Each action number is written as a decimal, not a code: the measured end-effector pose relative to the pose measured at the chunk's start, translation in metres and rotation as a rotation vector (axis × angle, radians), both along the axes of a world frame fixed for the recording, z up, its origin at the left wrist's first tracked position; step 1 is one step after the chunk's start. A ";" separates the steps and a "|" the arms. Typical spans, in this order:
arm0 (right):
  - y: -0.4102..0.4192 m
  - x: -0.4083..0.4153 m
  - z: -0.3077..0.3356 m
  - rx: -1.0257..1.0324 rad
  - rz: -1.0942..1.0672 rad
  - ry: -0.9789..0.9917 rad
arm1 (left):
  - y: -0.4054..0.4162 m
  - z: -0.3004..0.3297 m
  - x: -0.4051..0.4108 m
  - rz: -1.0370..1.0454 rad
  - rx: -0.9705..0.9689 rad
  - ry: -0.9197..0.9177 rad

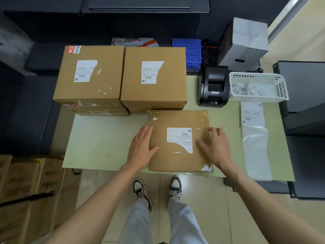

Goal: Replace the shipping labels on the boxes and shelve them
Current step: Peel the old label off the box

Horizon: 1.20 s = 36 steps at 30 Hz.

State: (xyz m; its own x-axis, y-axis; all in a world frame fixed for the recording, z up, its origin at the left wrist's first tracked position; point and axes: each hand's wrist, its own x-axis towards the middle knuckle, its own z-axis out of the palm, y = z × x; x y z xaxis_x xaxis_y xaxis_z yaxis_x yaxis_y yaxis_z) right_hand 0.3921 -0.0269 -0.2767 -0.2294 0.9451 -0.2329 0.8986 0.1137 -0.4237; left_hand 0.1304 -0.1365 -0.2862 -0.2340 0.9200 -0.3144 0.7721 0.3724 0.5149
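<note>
- Three brown cardboard boxes with white labels sit on my pale green table [105, 147]: two tall stacks, one at eleven o'clock [89, 74] and one at twelve o'clock [153, 76], and the flat brown cardboard box [179, 155] at the near edge, dead centre between my hands.
- Its top looks close to square; I judge the slightly longer side runs from six to twelve o'clock, with the print on it upside down to me.
- My left hand [142, 147] lies flat against its nine o'clock edge, fingers straight and together, thumb on the top face.
- My right hand [215, 147] rests on top at three o'clock, fingers loosely bent, gripping nothing.
- I judge I am steadying this box to strip its half-torn white shipping label [179, 139]; next I need a fingernail under the torn edge.
- Fresh white labels on a strip [253, 120] wait at two o'clock.
</note>
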 end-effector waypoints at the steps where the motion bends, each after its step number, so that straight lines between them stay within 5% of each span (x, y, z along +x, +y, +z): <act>1: 0.003 -0.009 0.004 0.052 0.098 -0.013 | 0.001 -0.001 -0.002 -0.081 -0.015 0.031; 6: 0.018 -0.065 0.011 -0.062 0.481 -0.018 | 0.005 -0.006 -0.001 -0.268 -0.110 0.127; 14: 0.038 -0.116 0.002 -0.050 0.684 -0.150 | 0.006 -0.008 -0.005 -0.255 -0.108 0.094; 27: 0.048 -0.128 -0.010 -0.014 0.707 -0.048 | 0.002 -0.014 -0.007 -0.217 -0.101 0.037; 33: 0.045 -0.127 -0.020 0.013 0.756 -0.244 | 0.004 -0.013 -0.007 -0.204 -0.095 0.027; 36: 0.042 -0.119 -0.019 0.036 0.737 -0.189 | 0.004 -0.011 -0.005 -0.191 -0.096 0.010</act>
